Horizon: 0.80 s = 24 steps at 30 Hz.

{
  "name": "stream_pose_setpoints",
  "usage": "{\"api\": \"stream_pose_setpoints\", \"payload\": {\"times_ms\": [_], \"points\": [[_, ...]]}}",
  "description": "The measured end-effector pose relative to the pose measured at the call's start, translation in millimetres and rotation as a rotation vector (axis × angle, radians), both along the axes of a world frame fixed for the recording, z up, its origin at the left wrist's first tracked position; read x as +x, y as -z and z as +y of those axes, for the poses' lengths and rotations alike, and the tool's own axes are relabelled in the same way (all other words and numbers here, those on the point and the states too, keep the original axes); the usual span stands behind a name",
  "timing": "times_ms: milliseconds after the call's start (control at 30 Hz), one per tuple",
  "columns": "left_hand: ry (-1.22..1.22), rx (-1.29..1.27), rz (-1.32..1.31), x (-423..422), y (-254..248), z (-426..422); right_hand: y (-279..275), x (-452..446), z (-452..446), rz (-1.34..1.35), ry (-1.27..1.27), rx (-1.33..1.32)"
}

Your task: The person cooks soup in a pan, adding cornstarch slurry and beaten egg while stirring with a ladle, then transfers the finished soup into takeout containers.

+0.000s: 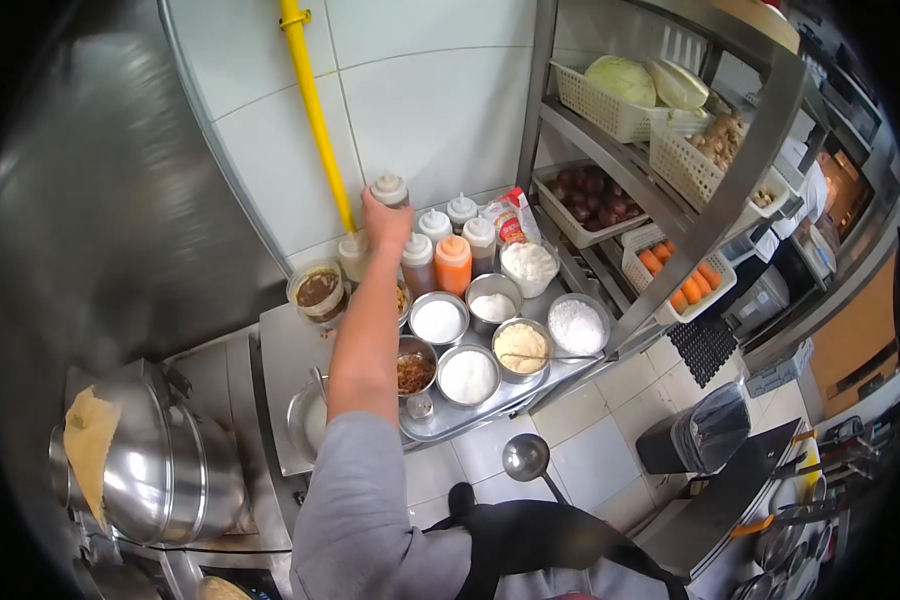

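Observation:
My left hand [385,218] reaches over the counter to the wall, its fingers closed round a clear squeeze bottle [391,188] with a pale nozzle cap. Beside the forearm stand more squeeze bottles, among them an orange one [453,265] and a brown one [418,264]. Another bottle [353,256] is partly behind the wrist. My right hand is out of sight. Over the floor in front of the black apron [560,535] appears a ladle [526,457]; the lower end of its handle is hidden, so its support cannot be seen.
Steel bowls of white powder [439,320], yellow powder [521,347] and brown bits [415,372] crowd the counter. A brown sauce tub [318,290] sits left. On the right, a metal rack [660,190] holds vegetable baskets. A large steel pot [185,465] stands left; a bin [695,430], right.

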<state>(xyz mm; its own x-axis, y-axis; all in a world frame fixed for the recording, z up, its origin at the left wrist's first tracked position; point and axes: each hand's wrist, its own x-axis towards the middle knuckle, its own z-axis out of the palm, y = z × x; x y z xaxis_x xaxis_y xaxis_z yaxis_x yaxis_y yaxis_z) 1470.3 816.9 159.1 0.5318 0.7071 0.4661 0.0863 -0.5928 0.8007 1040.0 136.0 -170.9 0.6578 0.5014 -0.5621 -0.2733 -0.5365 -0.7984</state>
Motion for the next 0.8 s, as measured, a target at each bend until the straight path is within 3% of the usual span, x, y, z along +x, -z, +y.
{"api": "stream_pose_setpoints", "payload": {"times_ms": [133,300,367,400,433,467,533,567,600,667,700,767,800], "points": [[-0.081,-0.178,0.285,-7,-2,-11,-19,57,19,0.017,-0.047,-0.082],[0.02,-0.3,0.546,31,50,30,-34,151,46,0.0,-0.244,-0.128],[0.043,-0.242,0.473,4,18,8,-40,192,60,-0.013,-0.364,-0.145],[0.25,-0.307,0.339,-4,19,3,-43,213,68,-0.018,-0.429,-0.156],[0.291,-0.429,0.091,14,54,2,-47,230,77,-0.022,-0.506,-0.163],[0.128,-0.168,0.014,-38,45,-31,-48,249,90,-0.025,-0.586,-0.167],[0.088,-0.149,-0.313,-139,32,-108,-53,273,119,-0.01,-0.752,-0.172],[0.312,-0.242,-0.235,-209,12,-141,-47,278,132,-0.002,-0.819,-0.169],[0.193,-0.145,-0.186,-272,12,-185,-43,285,145,0.006,-0.895,-0.173],[0.283,-0.011,0.224,-355,81,-235,-37,287,173,0.017,-1.028,-0.178],[0.316,-0.161,0.152,-414,98,-271,-36,286,184,0.012,-1.084,-0.176],[0.128,-0.456,0.473,-527,153,-337,-35,276,203,0.012,-1.193,-0.168],[-0.03,-0.622,0.812,-582,183,-374,-36,267,213,0.01,-1.245,-0.165]]}}
